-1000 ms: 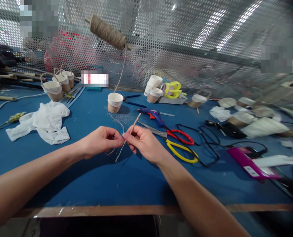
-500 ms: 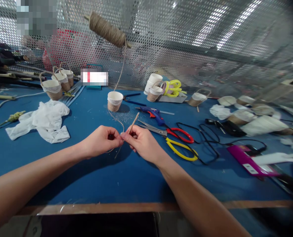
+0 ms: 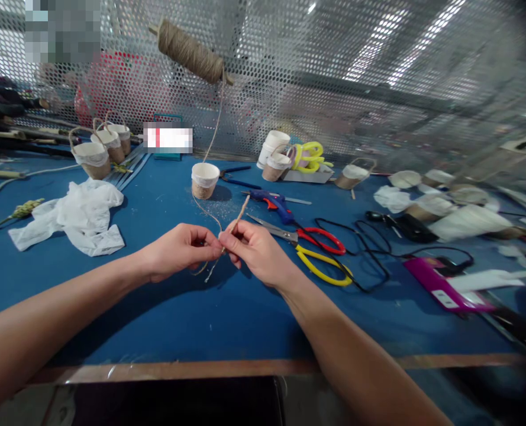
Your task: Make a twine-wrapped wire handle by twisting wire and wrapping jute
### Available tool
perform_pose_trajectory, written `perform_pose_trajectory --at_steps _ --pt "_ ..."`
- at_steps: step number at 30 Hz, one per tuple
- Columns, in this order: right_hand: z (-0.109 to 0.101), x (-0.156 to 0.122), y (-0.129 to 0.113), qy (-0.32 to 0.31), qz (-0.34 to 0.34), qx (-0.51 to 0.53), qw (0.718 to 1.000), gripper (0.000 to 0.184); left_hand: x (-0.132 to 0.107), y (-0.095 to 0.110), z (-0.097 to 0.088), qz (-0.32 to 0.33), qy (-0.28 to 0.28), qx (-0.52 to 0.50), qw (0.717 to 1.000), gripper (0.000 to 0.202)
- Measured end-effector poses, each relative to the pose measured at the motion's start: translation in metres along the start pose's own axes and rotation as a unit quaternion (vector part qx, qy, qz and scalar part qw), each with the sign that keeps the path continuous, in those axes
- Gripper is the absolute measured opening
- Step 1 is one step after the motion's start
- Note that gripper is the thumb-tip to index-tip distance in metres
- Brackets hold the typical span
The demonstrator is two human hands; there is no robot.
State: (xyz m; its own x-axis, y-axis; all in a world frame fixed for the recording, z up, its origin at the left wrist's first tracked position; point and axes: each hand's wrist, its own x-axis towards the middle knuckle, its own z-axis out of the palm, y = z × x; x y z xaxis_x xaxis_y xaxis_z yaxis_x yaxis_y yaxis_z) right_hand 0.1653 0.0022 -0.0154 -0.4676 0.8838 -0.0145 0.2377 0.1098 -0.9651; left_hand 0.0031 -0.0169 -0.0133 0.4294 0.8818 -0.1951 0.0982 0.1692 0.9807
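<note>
My left hand (image 3: 178,251) pinches the thin twine (image 3: 206,211) between thumb and fingertips. Fingers closed, my right hand (image 3: 258,251) grips a slim twine-wrapped piece (image 3: 244,207), its tan end slanting up and its loose pale ends hanging below. Both sets of fingertips meet over the blue table. From the spool of twine (image 3: 189,52) a strand runs down behind a small paper cup (image 3: 204,182) wrapped in brown, then on to my hands. Scissors (image 3: 296,238) with red and yellow handles lie right of my right hand. The core of the wrapped piece is hidden.
A blue glue gun (image 3: 274,202) and its black cord lie beyond the scissors. Blue-handled pliers (image 3: 236,176) rest behind the cup. White gloves (image 3: 83,213) and several handled cups (image 3: 93,161) stand left. A purple box (image 3: 440,284) lies right; perforated metal mesh (image 3: 263,71) rises behind.
The wrapped piece stands slightly more upright in my right hand, and its pale lower ends show more clearly. Both hands stay together; the view has shifted slightly.
</note>
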Motion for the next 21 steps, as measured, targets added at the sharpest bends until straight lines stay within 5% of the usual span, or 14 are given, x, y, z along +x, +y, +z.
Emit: perform_pose_trajectory --at_steps 11,21 --pt "0.0028 0.0003 -0.0002 0.009 0.019 -0.062 0.998 0.023 0.0013 -0.0044 -0.0024 0.006 0.023 0.096 0.995 0.017" --pt "0.0025 0.0012 -0.0015 0.030 0.015 -0.087 0.996 0.025 0.0025 -0.0068 -0.0009 0.009 0.034 0.081 0.996 0.019"
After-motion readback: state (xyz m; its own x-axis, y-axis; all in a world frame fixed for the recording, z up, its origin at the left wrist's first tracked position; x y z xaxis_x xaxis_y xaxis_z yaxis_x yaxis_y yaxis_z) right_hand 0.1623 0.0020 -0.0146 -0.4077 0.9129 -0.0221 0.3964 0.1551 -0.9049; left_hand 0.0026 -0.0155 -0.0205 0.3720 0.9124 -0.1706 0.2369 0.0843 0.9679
